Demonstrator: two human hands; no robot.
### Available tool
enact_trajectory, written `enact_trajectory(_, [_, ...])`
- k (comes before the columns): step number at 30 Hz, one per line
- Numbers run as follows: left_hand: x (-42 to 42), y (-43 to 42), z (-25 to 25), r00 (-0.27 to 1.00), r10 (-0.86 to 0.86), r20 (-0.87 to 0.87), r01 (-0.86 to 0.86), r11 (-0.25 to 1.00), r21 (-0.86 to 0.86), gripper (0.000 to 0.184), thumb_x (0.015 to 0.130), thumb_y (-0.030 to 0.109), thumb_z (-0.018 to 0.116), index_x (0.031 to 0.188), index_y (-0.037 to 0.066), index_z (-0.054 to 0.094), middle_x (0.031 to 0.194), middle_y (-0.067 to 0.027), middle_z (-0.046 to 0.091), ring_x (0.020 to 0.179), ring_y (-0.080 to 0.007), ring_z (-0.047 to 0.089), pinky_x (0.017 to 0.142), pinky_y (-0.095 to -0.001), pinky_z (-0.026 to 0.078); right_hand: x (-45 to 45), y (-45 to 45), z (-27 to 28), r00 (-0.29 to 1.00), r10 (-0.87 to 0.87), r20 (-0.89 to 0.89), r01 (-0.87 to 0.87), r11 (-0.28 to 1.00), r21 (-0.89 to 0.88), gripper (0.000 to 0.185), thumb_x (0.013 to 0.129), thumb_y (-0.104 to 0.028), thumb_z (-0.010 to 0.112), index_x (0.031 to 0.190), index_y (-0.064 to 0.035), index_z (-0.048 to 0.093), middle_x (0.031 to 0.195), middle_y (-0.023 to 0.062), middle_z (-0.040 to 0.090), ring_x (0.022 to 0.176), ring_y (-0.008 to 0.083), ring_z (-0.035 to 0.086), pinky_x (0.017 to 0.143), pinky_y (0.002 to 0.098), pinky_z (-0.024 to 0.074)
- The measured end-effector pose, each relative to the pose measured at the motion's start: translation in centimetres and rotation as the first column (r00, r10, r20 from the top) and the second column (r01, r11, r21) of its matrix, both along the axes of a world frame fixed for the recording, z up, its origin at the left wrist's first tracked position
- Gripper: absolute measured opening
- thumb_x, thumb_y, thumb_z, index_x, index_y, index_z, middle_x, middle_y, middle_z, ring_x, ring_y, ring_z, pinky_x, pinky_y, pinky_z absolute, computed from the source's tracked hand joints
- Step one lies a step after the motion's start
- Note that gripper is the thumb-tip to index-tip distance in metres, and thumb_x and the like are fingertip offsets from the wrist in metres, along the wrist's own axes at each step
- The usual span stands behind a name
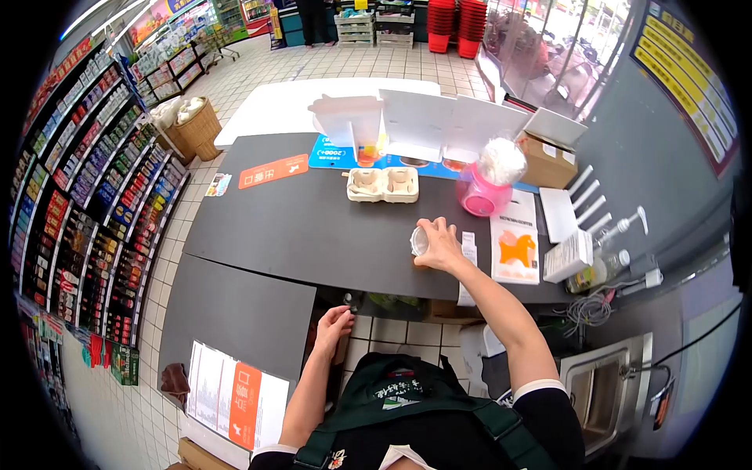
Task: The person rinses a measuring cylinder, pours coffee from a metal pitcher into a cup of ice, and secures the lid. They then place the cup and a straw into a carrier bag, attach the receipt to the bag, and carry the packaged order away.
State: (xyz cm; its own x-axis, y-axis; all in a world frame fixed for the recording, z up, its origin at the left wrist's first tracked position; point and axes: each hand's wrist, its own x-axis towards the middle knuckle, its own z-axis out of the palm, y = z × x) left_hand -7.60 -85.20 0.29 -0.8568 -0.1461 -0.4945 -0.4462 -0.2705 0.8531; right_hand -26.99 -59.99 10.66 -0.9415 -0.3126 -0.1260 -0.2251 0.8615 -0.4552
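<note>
My right hand [442, 247] has its fingers wrapped over a lidded cup [421, 241] that stands near the front edge of the dark counter [282, 211]. The cup's top is pale, and most of its side is hidden by the hand. My left hand [335, 325] hangs by the gap between the two counter parts, loosely curled, with nothing visible in it. Beyond the cup lies a beige pulp cup carrier [383, 185] with two hollows. A paper receipt [468, 249] rests just right of my right hand.
A pink container [479, 193] and a sheet with an orange horse [515, 247] are at the right. Pump bottles [603, 262] stand by the wall, above a metal sink [599, 399]. White upright panels [419, 121] line the back. An orange sign [274, 171] lies at the left.
</note>
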Motion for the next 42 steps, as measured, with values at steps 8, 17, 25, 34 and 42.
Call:
enact_trajectory(8, [-5.9, -1.7, 0.2, 0.999, -0.023, 0.038, 0.025, 0.998, -0.060, 0.028, 0.086, 0.020, 0.063, 0.112, 0.008, 0.058, 0.097, -0.0019, 0.063, 0.089, -0.0107, 0.058, 0.075, -0.0264, 0.046, -5.1, -0.7, -2.7, 0.999, 0.047, 0.003, -0.047, 0.997, 0.058, 0.081, 0.049, -0.023, 0.076, 0.123, -0.0251, 0.042, 0.121, 0.0133, 0.037, 0.109, 0.0390, 0.039, 0.080, 0.0540, 0.0488])
enact_trajectory(17, [-17.8, -0.4, 4.6, 0.900, -0.372, -0.227, 0.316, 0.916, -0.246, 0.030, 0.086, 0.016, 0.064, 0.114, 0.006, 0.056, 0.097, -0.0017, 0.060, 0.089, -0.0084, 0.055, 0.075, -0.0235, 0.045, -4.3, 6.0, -4.5, 0.817, -0.534, -0.216, 0.321, 0.733, -0.600, 0.046, 0.072, -0.022, 0.074, 0.109, -0.0042, 0.054, 0.100, 0.0121, 0.055, 0.090, 0.0239, 0.055, 0.076, 0.0358, 0.0475])
enact_trajectory(25, [-19.5, 8.6, 12.1, 0.616, -0.695, -0.370, 0.650, 0.714, -0.260, 0.031, 0.085, 0.007, 0.062, 0.115, 0.004, 0.055, 0.100, -0.0043, 0.061, 0.092, -0.0107, 0.056, 0.082, -0.0254, 0.045, 0.7, 22.9, -14.2, 0.599, -0.800, -0.043, 0.785, 0.596, -0.169, 0.016, 0.070, -0.018, 0.074, 0.076, -0.0054, 0.064, 0.074, 0.0091, 0.062, 0.070, 0.0255, 0.061, 0.063, 0.0366, 0.0477])
enact_trajectory(34, [-20.0, 25.2, 6.4, 0.365, -0.899, -0.241, 0.794, 0.435, -0.424, 0.027, 0.084, 0.017, 0.064, 0.106, 0.003, 0.059, 0.086, -0.0079, 0.065, 0.077, -0.0155, 0.063, 0.069, -0.0290, 0.051, 1.7, 23.0, -14.0, 0.723, -0.639, -0.262, 0.630, 0.766, -0.127, 0.029, 0.064, -0.029, 0.078, 0.078, -0.0128, 0.059, 0.089, 0.0045, 0.051, 0.092, 0.0274, 0.050, 0.073, 0.0458, 0.0389])
enact_trajectory(42, [-21.2, 31.2, 1.4, 0.389, -0.917, -0.090, 0.737, 0.368, -0.566, 0.027, 0.083, 0.017, 0.064, 0.105, 0.002, 0.060, 0.088, -0.0100, 0.065, 0.078, -0.0179, 0.064, 0.071, -0.0305, 0.052, 0.8, 24.6, -17.4, 0.665, -0.738, -0.113, 0.692, 0.666, -0.277, 0.016, 0.073, -0.021, 0.071, 0.076, -0.0087, 0.060, 0.083, 0.0072, 0.054, 0.087, 0.0299, 0.052, 0.069, 0.0464, 0.0386])
